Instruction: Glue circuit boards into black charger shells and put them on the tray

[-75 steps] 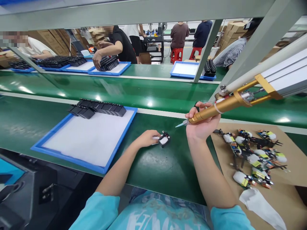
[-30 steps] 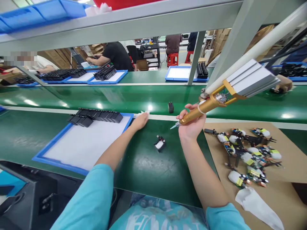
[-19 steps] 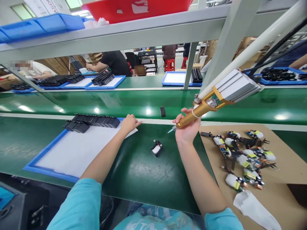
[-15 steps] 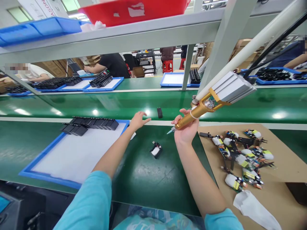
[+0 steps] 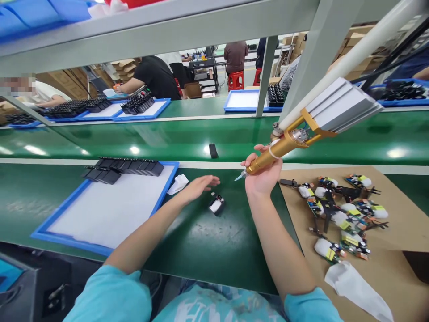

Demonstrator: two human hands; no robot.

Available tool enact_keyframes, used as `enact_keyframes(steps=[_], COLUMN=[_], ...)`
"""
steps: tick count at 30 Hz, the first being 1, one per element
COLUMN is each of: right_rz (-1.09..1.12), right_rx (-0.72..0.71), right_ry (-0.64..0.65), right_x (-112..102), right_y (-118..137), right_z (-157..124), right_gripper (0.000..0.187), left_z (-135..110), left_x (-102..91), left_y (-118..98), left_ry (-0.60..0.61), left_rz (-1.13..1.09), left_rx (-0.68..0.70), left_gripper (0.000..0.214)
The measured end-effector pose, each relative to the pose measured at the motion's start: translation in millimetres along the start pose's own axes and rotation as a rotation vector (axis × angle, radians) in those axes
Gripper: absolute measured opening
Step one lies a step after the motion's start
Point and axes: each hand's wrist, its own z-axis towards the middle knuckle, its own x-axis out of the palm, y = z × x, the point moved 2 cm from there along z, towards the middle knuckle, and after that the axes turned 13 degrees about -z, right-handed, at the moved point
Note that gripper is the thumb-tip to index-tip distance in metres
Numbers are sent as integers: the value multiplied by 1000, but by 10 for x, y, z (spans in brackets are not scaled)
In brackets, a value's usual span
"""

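Note:
My right hand (image 5: 263, 176) is wrapped round a gold-coloured dispensing gun (image 5: 268, 157), whose thin pale-blue nozzle (image 5: 240, 175) points left and down. The gun hangs from a white arm above. My left hand (image 5: 203, 184) holds nothing. Its fingers are stretched out to the right, just above and left of a small open black charger housing (image 5: 217, 205). Inside that housing show a circuit board and a white block. It lies on the green bench, apart from the nozzle. A black adapter (image 5: 213, 151) rests on the green belt beyond my hands.
At left stands a blue-rimmed tray (image 5: 157, 203) with rows of black adapters (image 5: 130, 167). A crumpled white tissue (image 5: 178, 184) lies beside it. Cardboard (image 5: 395, 214) at right carries several circuit boards (image 5: 348, 214) and a white cloth (image 5: 357, 286). A shelf beam (image 5: 161, 38) crosses overhead. People sit beyond the belt.
My left hand has come back from the belt's edge, down and right to beside the open housing. The black adapter on the belt has shifted left. My right hand keeps hold of the dispensing gun.

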Motion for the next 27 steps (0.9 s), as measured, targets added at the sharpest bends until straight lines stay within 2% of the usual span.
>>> enact_keyframes(steps=[2, 4, 9, 11, 19, 27], right_rz=[2, 3, -1, -3, -7, -16], right_rx=[-1, -1, -6, -8, -14, -20], right_ry=[3, 10, 22, 19, 17, 11], right_x=[0, 0, 4, 8, 7, -14], right_y=[-1, -3, -2, 2, -1, -28], right_z=[0, 3, 1, -3, 1, 29], right_gripper=[22, 23, 22, 22, 22, 27], left_z=[-250, -411, -574, -592, -508, -554], left_x=[126, 257, 555, 636, 741, 779], left_y=[91, 135, 92, 94, 283, 229], left_ry=[42, 23, -98, -153, -254, -161], left_rz=[-26, 28, 448, 552, 604, 1068], left_rx=[-31, 25, 275, 344, 413, 325], left_gripper=[47, 46, 40, 36, 28, 37])
